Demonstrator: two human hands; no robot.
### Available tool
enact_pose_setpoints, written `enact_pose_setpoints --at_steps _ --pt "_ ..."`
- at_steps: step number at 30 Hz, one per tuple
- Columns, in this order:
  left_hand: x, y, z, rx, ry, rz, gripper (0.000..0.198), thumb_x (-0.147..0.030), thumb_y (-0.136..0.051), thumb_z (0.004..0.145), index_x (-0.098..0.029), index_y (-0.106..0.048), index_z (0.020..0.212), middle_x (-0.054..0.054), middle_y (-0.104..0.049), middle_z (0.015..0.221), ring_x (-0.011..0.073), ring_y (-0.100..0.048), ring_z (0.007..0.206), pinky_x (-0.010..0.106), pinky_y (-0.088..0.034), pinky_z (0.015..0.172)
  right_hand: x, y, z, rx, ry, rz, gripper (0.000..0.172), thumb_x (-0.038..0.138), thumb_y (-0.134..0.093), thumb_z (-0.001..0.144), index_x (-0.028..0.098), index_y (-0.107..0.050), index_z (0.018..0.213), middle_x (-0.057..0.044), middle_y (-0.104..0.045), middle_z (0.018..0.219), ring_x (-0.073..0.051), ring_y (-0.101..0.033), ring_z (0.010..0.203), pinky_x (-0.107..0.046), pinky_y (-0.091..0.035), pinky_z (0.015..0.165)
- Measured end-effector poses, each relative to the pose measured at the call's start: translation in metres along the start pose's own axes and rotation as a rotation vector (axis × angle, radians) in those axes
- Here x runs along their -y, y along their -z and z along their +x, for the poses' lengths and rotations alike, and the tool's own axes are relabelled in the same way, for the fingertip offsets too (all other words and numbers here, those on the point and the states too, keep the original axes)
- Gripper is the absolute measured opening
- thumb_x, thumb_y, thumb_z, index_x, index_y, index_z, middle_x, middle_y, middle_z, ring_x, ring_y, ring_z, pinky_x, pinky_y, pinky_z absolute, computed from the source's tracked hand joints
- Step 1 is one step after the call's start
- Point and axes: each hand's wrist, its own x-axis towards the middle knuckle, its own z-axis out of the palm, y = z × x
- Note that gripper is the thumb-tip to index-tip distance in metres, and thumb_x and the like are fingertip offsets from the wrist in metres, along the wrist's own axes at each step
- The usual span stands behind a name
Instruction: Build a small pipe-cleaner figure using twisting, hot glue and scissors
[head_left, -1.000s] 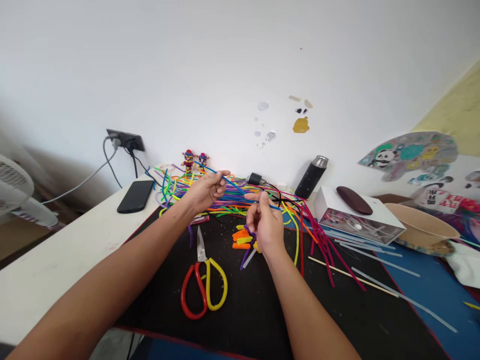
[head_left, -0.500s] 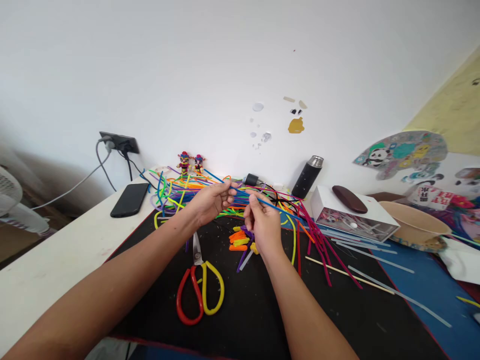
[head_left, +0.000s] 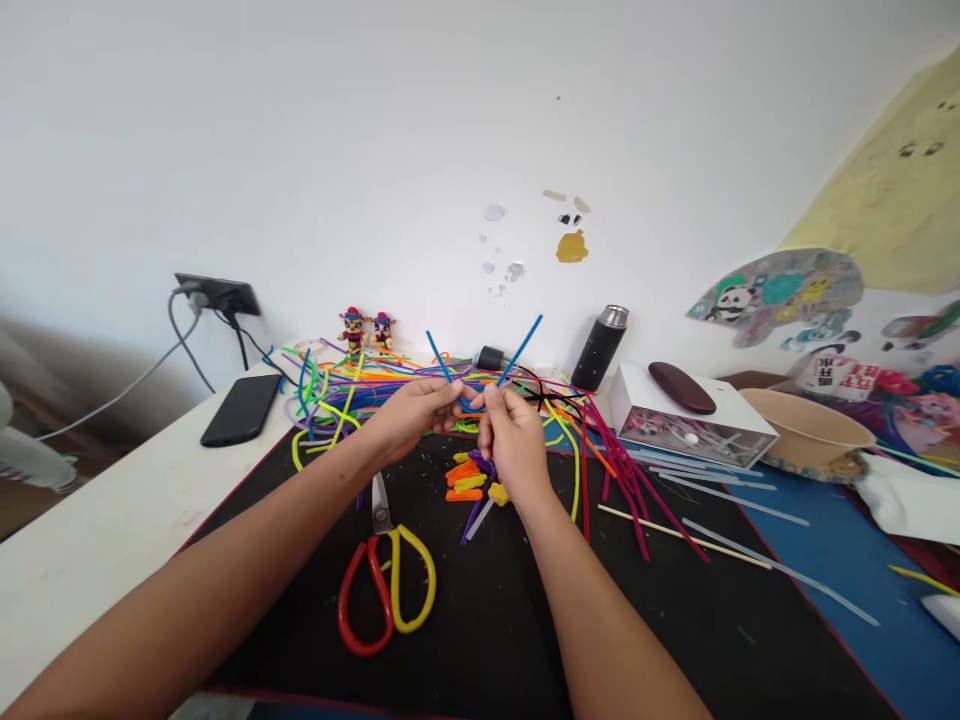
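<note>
Fingertips of my left hand [head_left: 416, 410] and right hand [head_left: 511, 440] press together on the middle of a thin blue fuzzy pipe cleaner [head_left: 523, 347], pinching it at its bend. Both ends fan upward in a V above the grip, clear of the tangled multicoloured pipe-cleaner heap [head_left: 352, 385] just behind it. On my side of the grip, red-and-yellow-handled scissors [head_left: 386, 590] lie on the black mat [head_left: 480, 620], handy for reaching, I judge.

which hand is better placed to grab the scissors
Left, probably: the scissors lie beside the left forearm, nearer the left hand than the right hand. Both hands pinch the bent blue pipe cleaner, so the right hand could hold it alone.
</note>
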Motion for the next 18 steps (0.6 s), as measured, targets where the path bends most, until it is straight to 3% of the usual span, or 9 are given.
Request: enact_pose_setpoints --at_steps 9,18 --pt "-0.021 0.016 0.001 -0.035 -0.045 0.028 0.043 -0.049 -0.096 0.066 -0.012 -0.079 0.080 0.004 -0.068 0.072 0.0089 -0.054 0.056 0.023 -0.043 0.056 -0.021 -0.007 -0.002 0.228 -0.092 -0.109 0.052 0.069 -0.056 0.097 0.021 -0.060 0.077 0.009 -0.046 0.042 -0.009 -0.041 0.033 -0.020 -0.030 0.038" --pt "-0.032 0.023 0.000 0.012 -0.080 0.031 0.033 -0.039 -0.092 0.073 -0.011 -0.075 0.070 0.004 -0.065 0.066 0.0092 -0.052 0.056 0.023 -0.042 0.056 -0.015 -0.011 -0.006 0.303 -0.120 -0.203 0.053 0.070 -0.056 0.094 0.021 -0.062 0.076 0.009 -0.047 0.044 -0.009 -0.042 0.033 -0.022 -0.034 0.040"
